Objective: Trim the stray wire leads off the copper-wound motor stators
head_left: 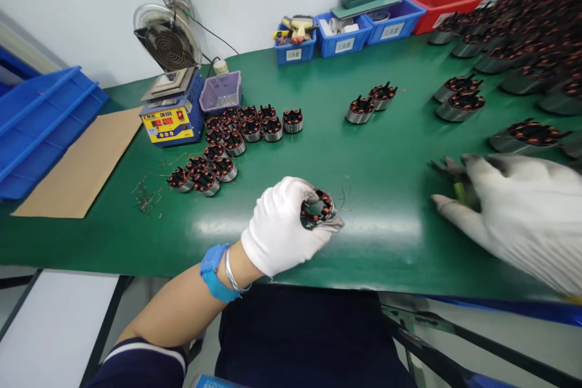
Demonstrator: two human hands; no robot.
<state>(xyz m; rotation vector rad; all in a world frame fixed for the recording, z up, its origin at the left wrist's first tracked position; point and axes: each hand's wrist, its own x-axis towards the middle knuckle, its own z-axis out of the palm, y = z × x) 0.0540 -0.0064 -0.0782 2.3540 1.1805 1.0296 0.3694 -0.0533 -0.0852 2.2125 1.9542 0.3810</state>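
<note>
My left hand (pixel 279 227), in a white glove, is wrapped round a motor stator (pixel 326 203) with copper windings, just above the green table near its front edge. Thin wire ends stick out beside it. Off to the right, my gloved right hand (pixel 522 206) is closed on small cutting pliers (pixel 450 168), blurred by motion, with a bit of green handle showing between the fingers. The pliers' jaws point left, well apart from the stator.
Grouped stators (pixel 222 167) stand at left centre, near wire clippings (pixel 146 200). A pair of stators (pixel 361 110) is further back; many more (pixel 527 54) crowd the right. A soldering-pot-like unit (pixel 173 118), purple tray (pixel 222 92), blue bins (pixel 294 53) and red bin (pixel 441 3) line the wall.
</note>
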